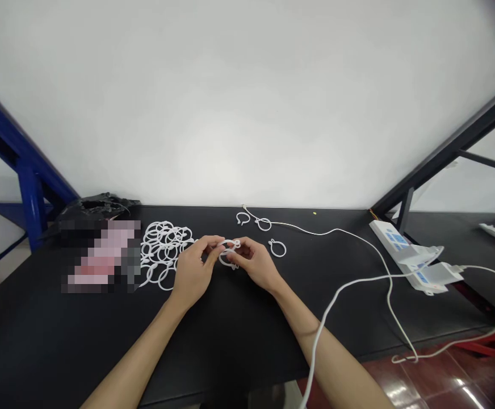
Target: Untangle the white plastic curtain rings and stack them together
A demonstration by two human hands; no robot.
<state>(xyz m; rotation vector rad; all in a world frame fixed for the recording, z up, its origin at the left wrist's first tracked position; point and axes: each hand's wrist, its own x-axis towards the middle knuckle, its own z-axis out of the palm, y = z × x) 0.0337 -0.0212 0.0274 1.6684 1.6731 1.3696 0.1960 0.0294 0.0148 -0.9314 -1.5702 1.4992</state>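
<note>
Both my hands meet over the middle of a black table (230,329). My left hand (193,271) and my right hand (254,263) are closed in pinches on the same white plastic ring (227,250), held just above the tabletop. A heap of several white rings (164,253) lies directly left of my left hand. Three loose white rings lie beyond my hands: one (243,218) and another (264,224) near the wall, a third (277,248) right of my right hand.
A white cable (349,284) runs from the back of the table over its right side to white boxes (413,261). A black bag (94,207) and a blurred pink patch (103,258) sit at left. Blue and black frame bars flank the table.
</note>
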